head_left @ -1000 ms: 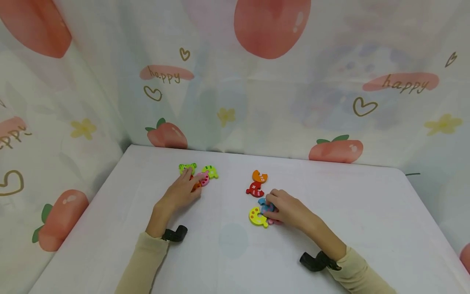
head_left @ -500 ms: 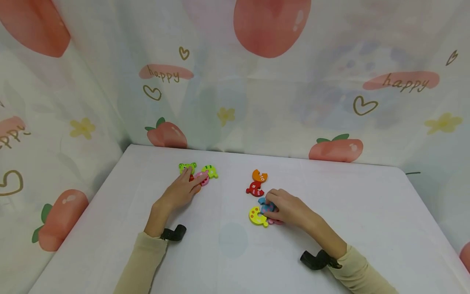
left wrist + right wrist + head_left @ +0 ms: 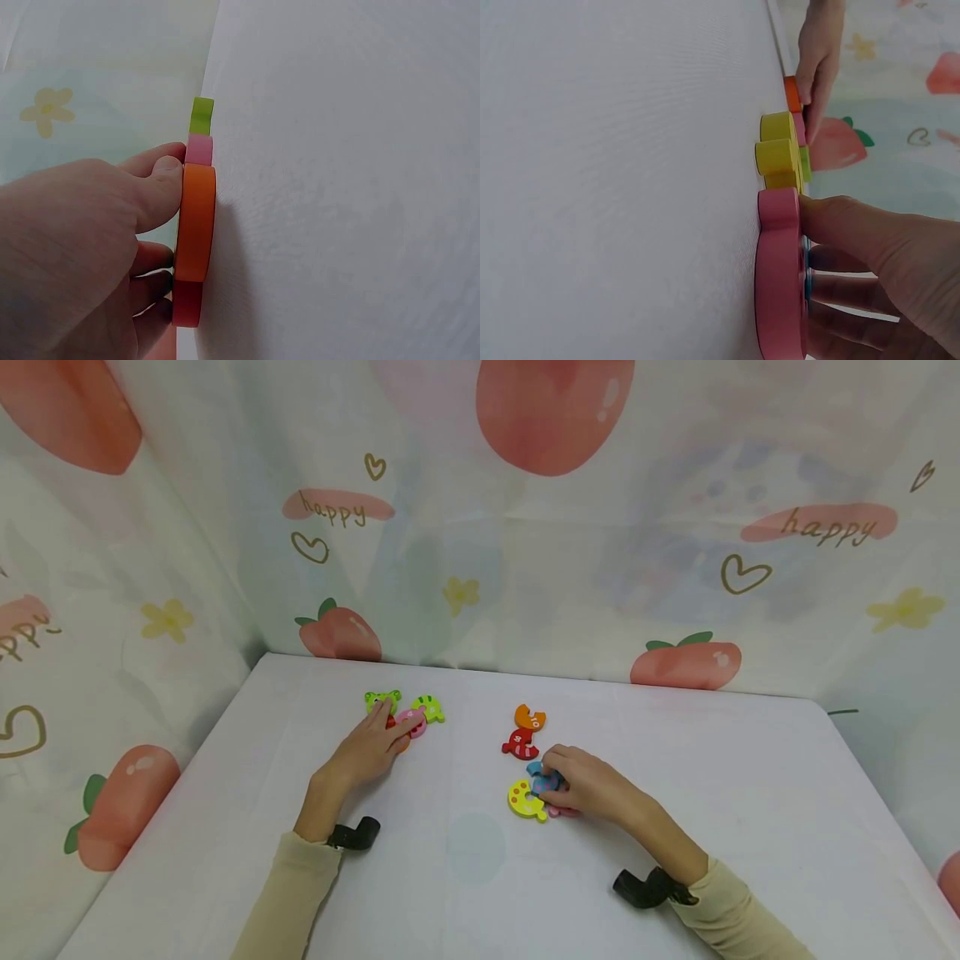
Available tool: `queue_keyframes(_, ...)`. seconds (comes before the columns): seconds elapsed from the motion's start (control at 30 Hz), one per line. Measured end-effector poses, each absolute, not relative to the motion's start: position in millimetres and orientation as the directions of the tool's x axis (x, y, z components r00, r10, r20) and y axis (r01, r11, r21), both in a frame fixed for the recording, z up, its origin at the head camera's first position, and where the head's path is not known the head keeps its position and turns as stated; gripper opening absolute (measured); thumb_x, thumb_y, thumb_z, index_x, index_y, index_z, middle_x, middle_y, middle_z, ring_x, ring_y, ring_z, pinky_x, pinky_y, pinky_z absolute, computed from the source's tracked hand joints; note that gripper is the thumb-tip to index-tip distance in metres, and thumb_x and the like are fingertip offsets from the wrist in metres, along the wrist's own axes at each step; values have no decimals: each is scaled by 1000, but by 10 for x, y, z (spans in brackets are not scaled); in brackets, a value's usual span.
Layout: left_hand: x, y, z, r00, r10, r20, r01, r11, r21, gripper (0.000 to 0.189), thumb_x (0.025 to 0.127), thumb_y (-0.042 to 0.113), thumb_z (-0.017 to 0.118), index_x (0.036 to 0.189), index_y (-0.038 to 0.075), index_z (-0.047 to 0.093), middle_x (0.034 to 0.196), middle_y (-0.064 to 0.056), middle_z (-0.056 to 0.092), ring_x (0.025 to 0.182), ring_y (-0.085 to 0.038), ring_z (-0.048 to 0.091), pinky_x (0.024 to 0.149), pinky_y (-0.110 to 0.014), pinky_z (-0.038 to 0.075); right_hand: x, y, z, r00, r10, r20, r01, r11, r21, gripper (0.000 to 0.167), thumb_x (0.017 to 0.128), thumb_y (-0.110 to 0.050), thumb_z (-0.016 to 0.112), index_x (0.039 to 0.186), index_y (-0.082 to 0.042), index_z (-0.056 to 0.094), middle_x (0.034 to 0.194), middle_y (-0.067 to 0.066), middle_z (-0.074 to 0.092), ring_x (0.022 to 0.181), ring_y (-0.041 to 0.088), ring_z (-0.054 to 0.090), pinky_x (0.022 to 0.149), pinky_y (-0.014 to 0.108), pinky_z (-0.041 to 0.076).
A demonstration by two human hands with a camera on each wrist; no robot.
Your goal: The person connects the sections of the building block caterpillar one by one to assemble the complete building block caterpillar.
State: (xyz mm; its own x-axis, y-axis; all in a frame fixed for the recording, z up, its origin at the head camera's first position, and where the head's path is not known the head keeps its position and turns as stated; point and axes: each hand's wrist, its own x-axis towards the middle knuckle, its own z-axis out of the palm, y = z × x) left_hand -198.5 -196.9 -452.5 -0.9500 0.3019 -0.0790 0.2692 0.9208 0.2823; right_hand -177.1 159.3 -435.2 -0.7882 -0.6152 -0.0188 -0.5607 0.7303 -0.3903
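In the head view my left hand [image 3: 363,750] rests with spread fingers on a cluster of flat animal-shaped puzzle pieces. Among them are a pink piece [image 3: 411,723], a green piece with eyes [image 3: 382,699] and a striped green piece [image 3: 427,708]. An orange piece [image 3: 196,225] and a red piece [image 3: 187,303] show edge-on under that hand in the left wrist view. My right hand [image 3: 588,783] pinches a blue piece [image 3: 545,782] between thumb and fingers. It touches a yellow spotted piece [image 3: 522,799]; a pink piece [image 3: 778,277] lies partly hidden beneath the hand.
Beyond the right hand lie an orange piece [image 3: 530,718] and a red piece [image 3: 521,744], touching each other. The white table [image 3: 712,760] ends at a printed curtain [image 3: 555,552] behind and to the left. Black cameras [image 3: 356,834] are strapped to both wrists.
The left fingers have shifted slightly over their cluster, and the pink piece has moved a little to the left. The right hand looks unchanged.
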Motion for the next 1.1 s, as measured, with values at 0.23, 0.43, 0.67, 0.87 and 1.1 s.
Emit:
queue_keyframes(0.23, -1974, -1965, -4525, -953, 298, -56, 266, 910, 317, 47, 101, 26, 49, 147, 18, 43, 158, -29, 20, 148, -44, 16, 119, -54, 23, -1785, 1602, -4360, -790, -612, -21, -553, 728, -406, 24, 80, -25, 80, 92, -14, 63, 92, -4, 59, 84, 9, 52, 73, 21, 53)
queue_keyframes(0.43, -1979, -1971, -4525, -954, 284, -93, 242, 917, 318, 49, 101, 26, 49, 149, 20, 39, 159, -28, 17, 149, -43, 15, 119, -54, 22, -1805, 1602, -4356, -815, -577, -52, -508, 755, -415, 27, 79, -33, 80, 95, -15, 66, 94, -7, 61, 82, 6, 54, 70, 18, 51)
queue_keyframes(0.67, -1993, -1985, -4531, -954, 285, -95, 244, 919, 310, 49, 101, 26, 48, 149, 22, 39, 158, -29, 17, 149, -44, 15, 119, -55, 23, -1808, 1607, -4323, -826, -563, 34, -520, 736, -433, 27, 78, -33, 80, 93, -16, 66, 94, -5, 64, 82, 8, 59, 72, 22, 55)
queue_keyframes(0.87, -1984, -1988, -4514, -952, 296, -72, 261, 915, 306, 48, 101, 27, 49, 148, 22, 41, 158, -30, 18, 149, -44, 16, 119, -54, 23, -1804, 1581, -4311, -832, -549, 83, -515, 706, -486, 27, 79, -30, 81, 95, -14, 65, 95, -3, 65, 84, 10, 60, 74, 24, 56)
queue_keyframes(1.1, -2002, -1978, -4514, -951, 297, -90, 255, 912, 320, 49, 101, 27, 49, 149, 22, 39, 158, -29, 18, 149, -44, 15, 119, -54, 23, -1771, 1496, -4305, -868, -486, 103, -464, 719, -517, 44, 79, -28, 81, 114, -7, 66, 106, 5, 65, 94, 16, 62, 79, 32, 59)
